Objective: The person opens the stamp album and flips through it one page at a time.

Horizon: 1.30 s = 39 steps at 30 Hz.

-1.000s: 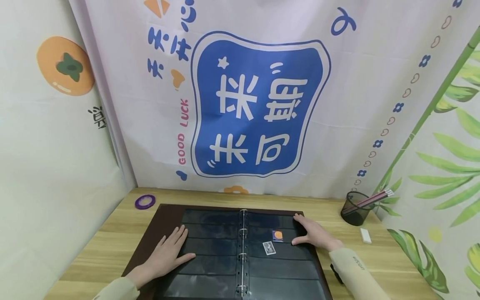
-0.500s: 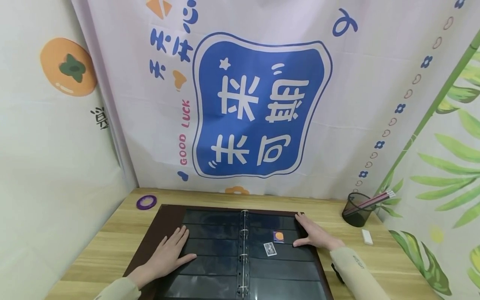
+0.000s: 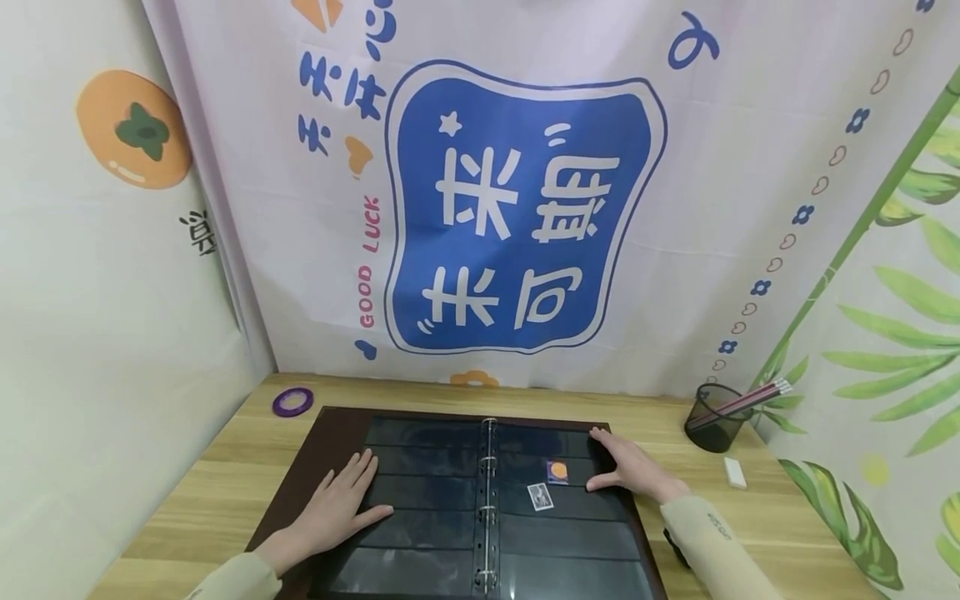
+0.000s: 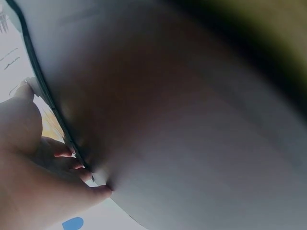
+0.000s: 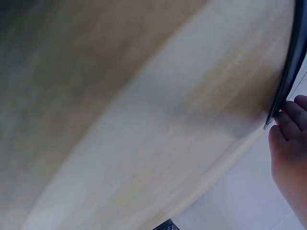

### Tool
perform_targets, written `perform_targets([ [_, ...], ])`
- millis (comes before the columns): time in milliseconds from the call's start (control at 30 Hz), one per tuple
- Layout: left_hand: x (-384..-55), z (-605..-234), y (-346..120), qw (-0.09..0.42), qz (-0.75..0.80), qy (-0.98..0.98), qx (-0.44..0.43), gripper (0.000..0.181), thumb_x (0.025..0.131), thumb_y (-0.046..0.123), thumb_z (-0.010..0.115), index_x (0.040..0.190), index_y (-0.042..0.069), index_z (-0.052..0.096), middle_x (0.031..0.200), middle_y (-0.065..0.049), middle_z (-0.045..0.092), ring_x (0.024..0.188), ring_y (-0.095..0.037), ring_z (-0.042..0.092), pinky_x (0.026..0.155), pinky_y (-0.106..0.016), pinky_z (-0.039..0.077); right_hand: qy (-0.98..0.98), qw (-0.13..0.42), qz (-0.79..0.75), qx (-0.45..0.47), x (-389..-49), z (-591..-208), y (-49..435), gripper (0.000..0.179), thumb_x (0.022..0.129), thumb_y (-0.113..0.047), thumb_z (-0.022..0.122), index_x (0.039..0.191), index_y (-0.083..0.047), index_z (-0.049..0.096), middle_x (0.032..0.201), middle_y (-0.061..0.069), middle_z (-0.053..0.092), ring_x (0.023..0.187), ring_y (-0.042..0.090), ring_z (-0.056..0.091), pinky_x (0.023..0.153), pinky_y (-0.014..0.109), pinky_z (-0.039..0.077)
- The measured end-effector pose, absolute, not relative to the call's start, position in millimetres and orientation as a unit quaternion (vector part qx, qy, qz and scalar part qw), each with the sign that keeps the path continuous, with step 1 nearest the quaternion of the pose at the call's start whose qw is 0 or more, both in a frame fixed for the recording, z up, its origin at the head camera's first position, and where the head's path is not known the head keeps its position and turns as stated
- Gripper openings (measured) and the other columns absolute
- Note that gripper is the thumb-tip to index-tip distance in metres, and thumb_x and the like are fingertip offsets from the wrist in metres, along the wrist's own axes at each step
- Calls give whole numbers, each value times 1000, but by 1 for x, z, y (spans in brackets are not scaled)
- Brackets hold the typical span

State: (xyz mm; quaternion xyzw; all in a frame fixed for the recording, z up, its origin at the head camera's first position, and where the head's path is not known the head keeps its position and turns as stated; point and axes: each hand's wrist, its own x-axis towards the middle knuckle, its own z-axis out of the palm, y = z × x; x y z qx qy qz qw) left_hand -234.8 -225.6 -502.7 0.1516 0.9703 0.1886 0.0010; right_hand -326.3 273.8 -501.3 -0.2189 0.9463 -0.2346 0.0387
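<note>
A ring binder album [image 3: 420,492] with black strip-pocket pages lies spread on the wooden table. My left hand [image 3: 330,508] rests on the left page's outer edge, fingers straight and thumb out. On the opposite side my right hand [image 3: 636,468] rests over the right page's edge, its fingers extended and thumb apart. Two small stamps lie on the right page: one purple with an orange disc [image 3: 557,472], one grey and white with a pale border [image 3: 540,497]. In the left wrist view the left hand [image 4: 43,163] touches the album's edge; the right wrist view has the right hand [image 5: 290,143] at it.
A purple tape ring [image 3: 292,402] lies near the table's back left corner. At the back right stands a black mesh pen cup [image 3: 714,421] with several pencils [image 3: 746,402], and a white eraser [image 3: 734,472] beside it. A printed cloth [image 3: 517,208] hangs behind the table.
</note>
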Motion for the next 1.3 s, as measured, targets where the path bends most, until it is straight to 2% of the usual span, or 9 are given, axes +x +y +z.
perform_targets([
  [333, -235, -506, -225, -2, 197, 969, 152, 89, 90, 58, 62, 149, -4, 39, 158, -27, 33, 146, -47, 30, 110, -73, 26, 944, 11, -230, -235, -326, -505, 274, 99, 75, -56, 80, 147, 1, 43, 146, 24, 51, 132, 42, 52, 106, 58, 44],
  [600, -240, -519, -228, -23, 210, 965, 153, 92, 88, 63, 59, 149, -4, 40, 157, -26, 35, 144, -48, 33, 109, -73, 24, 942, 7, -244, -229, -322, -500, 277, 99, 73, -51, 83, 147, 2, 44, 146, 28, 48, 133, 50, 45, 105, 64, 40],
  [800, -239, -514, -229, -12, 212, 964, 158, 92, 89, 60, 61, 150, -5, 38, 157, -28, 33, 145, -49, 30, 108, -75, 23, 934, 22, -293, -203, -320, -489, 276, 94, 78, -35, 85, 149, 6, 37, 150, 32, 41, 126, 45, 53, 100, 58, 47],
  [933, -238, -510, -229, -3, 215, 965, 152, 92, 89, 60, 61, 150, -4, 37, 159, -27, 31, 147, -48, 28, 111, -74, 21, 930, 9, -329, -165, -318, -484, 274, 92, 81, -19, 83, 150, 9, 30, 149, 36, 37, 108, 39, 64, 88, 50, 55],
  [1033, -240, -514, -229, -13, 208, 966, 152, 91, 90, 61, 60, 150, -4, 38, 158, -26, 32, 146, -47, 29, 111, -74, 23, 923, 13, -369, -113, -313, -479, 272, 86, 83, -13, 80, 146, 14, 29, 139, 38, 45, 91, 31, 69, 75, 41, 59],
  [1100, -241, -517, -229, -22, 202, 967, 152, 91, 90, 61, 59, 150, -4, 39, 158, -26, 33, 146, -47, 31, 110, -73, 24, 914, 31, -397, -79, -309, -473, 272, 77, 85, -14, 77, 140, 18, 34, 127, 37, 53, 83, 25, 70, 69, 37, 59],
  [1200, -241, -518, -229, -24, 204, 967, 152, 91, 90, 62, 59, 149, -4, 39, 158, -26, 33, 146, -47, 31, 110, -73, 24, 896, 93, -431, -55, -303, -465, 275, 53, 92, -18, 71, 125, 17, 49, 103, 25, 64, 70, 14, 64, 61, 30, 58],
  [1300, -239, -513, -228, -9, 213, 966, 149, 91, 90, 61, 60, 150, -4, 38, 159, -26, 31, 147, -47, 29, 111, -74, 22, 874, 174, -445, -86, -299, -457, 281, 29, 97, -18, 62, 103, 9, 55, 83, 10, 60, 58, 6, 55, 54, 23, 55],
])
